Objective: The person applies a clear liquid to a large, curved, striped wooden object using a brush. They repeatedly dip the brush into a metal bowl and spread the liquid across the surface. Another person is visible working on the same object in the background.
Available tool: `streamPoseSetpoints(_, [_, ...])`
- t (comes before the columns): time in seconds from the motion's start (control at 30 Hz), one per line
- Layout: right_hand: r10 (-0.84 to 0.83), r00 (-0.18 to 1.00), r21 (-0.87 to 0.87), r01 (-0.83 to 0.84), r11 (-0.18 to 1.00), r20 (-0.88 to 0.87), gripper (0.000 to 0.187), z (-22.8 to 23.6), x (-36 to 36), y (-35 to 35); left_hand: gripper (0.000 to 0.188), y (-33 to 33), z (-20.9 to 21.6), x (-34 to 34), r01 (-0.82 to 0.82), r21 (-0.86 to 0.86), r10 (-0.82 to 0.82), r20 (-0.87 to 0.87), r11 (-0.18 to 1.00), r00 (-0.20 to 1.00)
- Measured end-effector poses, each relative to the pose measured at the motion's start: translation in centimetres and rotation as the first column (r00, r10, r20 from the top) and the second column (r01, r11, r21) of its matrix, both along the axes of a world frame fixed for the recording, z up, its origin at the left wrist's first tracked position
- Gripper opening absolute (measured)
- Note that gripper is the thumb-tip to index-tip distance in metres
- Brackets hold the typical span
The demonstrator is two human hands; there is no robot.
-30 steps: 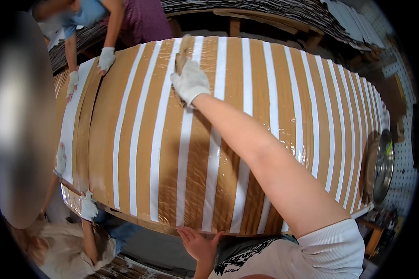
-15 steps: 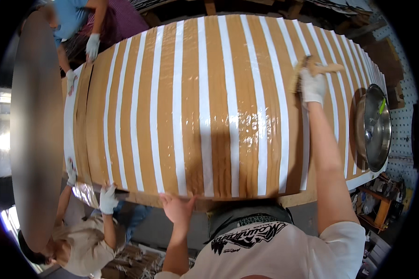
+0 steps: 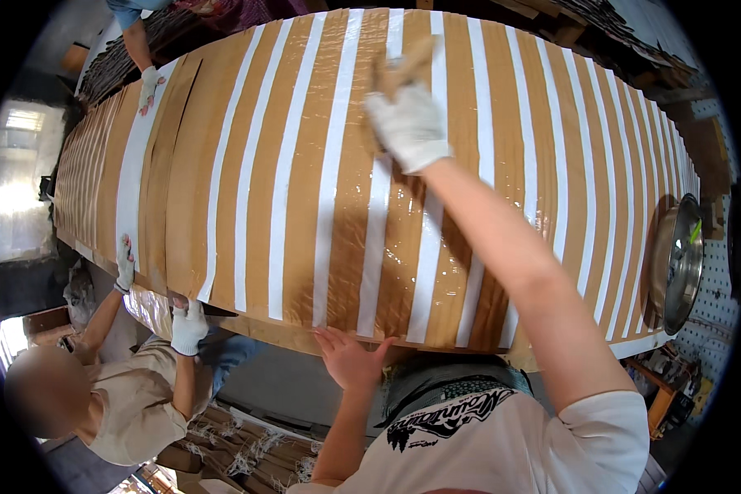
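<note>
My right hand (image 3: 412, 128), in a white glove, is closed on a wooden-handled brush (image 3: 403, 70), smeared by motion, over the far middle of the work surface. Below it spreads a broad layer of brown sheets (image 3: 300, 214) with white strips (image 3: 284, 177) between them, glossy and wet-looking in the middle. My bare left hand (image 3: 352, 362) rests at the near edge, fingers spread and holding nothing. The brush's bristles cannot be made out clearly.
At the right end stands a round metal basin (image 3: 665, 280) with a green item inside. A co-worker's gloved hands (image 3: 190, 328) touch the near left edge; another person's gloved hand (image 3: 150, 86) lies at the far left. Brown bundles (image 3: 247, 449) lie below.
My right hand has swept the brush leftward across the strips, from the right part to the middle. My left hand stays at the near edge. The view has shifted, showing more of the left end.
</note>
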State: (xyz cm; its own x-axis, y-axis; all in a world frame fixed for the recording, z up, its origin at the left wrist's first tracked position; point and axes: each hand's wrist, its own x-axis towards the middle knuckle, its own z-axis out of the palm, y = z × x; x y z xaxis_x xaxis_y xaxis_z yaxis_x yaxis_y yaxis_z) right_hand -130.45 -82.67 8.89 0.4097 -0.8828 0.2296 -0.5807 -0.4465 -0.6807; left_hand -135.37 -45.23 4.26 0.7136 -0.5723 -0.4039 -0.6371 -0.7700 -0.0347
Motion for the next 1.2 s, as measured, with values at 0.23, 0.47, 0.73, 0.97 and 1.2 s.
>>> streamPoseSetpoints(0.23, [0.059,0.996,0.259,-0.039,0.965,-0.068,0.061,-1.0,1.8,3.3,0.125,0.4,-0.8,-0.7,-0.02,-0.051,0.021,0.018,0.998,1.0])
streamPoseSetpoints(0.47, [-0.314,0.948,-0.045,0.317,0.947,0.057,0.058,-3.0,-22.6,-1.3,0.122,-0.3,-0.2,0.1,0.037,0.057,-0.038,0.022,0.998,0.999])
streamPoseSetpoints(0.73, [-0.681,0.709,-0.13,0.67,0.731,-0.181,0.058,-3.1,-38.5,-2.5,0.122,0.8,-1.2,0.6,0.082,-0.002,-0.081,0.082,0.997,0.993])
streamPoseSetpoints(0.97, [-0.176,0.981,-0.349,0.135,0.927,-0.086,0.021,-2.2,-13.8,5.8,0.128,1.1,-1.3,-0.3,0.091,-0.018,-0.089,0.113,0.996,0.99])
streamPoseSetpoints(1.2, [0.11,0.99,0.142,-0.097,0.985,-0.092,0.07,-2.8,-0.2,15.0,0.126,1.0,-1.4,-0.9,0.054,0.003,-0.054,0.107,0.999,0.993])
